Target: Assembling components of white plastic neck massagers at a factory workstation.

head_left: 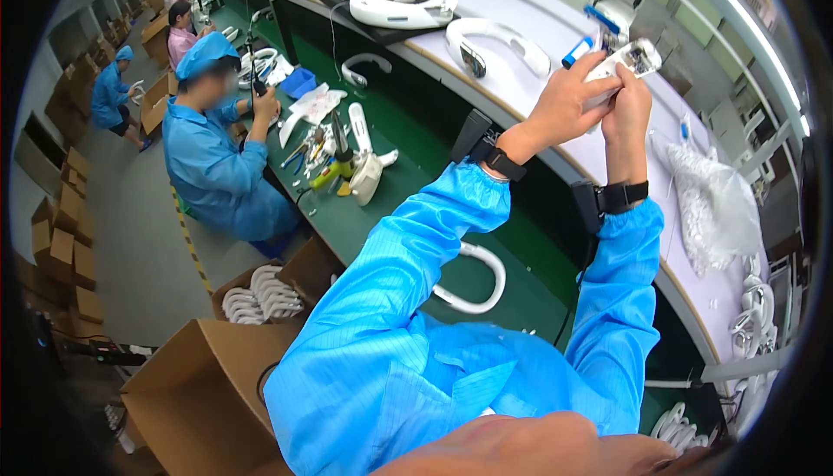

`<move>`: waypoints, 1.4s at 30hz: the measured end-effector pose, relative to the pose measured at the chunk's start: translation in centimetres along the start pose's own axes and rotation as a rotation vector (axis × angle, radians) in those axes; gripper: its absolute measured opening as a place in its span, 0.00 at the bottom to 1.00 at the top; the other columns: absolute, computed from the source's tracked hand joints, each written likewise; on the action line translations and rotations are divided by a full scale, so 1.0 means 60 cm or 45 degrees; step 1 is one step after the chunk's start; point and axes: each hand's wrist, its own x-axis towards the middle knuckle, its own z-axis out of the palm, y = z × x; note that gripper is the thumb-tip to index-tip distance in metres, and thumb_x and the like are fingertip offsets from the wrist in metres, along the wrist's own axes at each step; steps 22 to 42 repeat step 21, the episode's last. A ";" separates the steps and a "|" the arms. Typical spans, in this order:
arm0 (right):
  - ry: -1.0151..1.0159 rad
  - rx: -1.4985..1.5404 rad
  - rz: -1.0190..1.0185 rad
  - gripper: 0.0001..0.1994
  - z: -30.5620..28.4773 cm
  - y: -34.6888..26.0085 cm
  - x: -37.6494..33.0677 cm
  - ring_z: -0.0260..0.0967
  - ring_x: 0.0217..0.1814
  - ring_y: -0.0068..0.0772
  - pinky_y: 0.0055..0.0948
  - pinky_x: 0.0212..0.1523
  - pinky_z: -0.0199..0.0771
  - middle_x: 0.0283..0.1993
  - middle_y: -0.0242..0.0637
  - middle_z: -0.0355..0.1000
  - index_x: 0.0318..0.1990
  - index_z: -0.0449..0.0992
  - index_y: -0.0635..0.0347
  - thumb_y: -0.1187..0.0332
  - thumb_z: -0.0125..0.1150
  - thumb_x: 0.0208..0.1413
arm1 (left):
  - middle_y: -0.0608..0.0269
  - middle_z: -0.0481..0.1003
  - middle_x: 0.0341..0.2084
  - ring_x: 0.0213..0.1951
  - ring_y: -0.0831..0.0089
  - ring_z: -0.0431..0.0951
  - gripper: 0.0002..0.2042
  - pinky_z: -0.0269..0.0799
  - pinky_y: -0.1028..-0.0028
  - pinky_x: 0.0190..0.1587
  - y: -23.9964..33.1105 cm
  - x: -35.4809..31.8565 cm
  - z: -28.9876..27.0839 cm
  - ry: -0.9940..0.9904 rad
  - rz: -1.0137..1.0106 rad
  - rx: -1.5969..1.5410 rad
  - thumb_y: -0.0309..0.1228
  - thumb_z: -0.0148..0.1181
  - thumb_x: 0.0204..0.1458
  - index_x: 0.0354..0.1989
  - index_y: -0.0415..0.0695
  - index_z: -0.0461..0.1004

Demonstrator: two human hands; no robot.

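My left hand (568, 103) and my right hand (628, 110) are raised together over the white shelf, both closed on a white plastic housing (642, 57). Its far end is open and shows small dark inner parts. A blue cylinder, like a battery cell (576, 52), sticks out beside the left fingers; whether it is joined to the housing I cannot tell. Left of my hands, a white U-shaped neck fan (512, 40) rests on the shelf. Below my arms, a white curved band (498, 276) lies on the green bench.
A clear bag of white parts (711, 203) sits on the shelf at the right. At the left, a co-worker in blue (221, 142) works at the green bench (390, 172), near scattered tools and a green-handled power screwdriver (334, 172). An open cardboard box (204, 389) stands at lower left.
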 end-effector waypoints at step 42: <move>-0.701 -2.042 0.040 0.33 -0.057 0.201 0.215 0.56 0.64 0.47 0.31 0.62 0.54 0.59 0.50 0.62 0.60 0.63 0.57 0.51 0.59 0.48 | 0.51 0.77 0.36 0.41 0.59 0.77 0.25 0.68 0.65 0.49 -0.308 -0.016 -0.226 -0.195 -1.399 0.693 0.34 0.55 0.38 0.49 0.41 0.66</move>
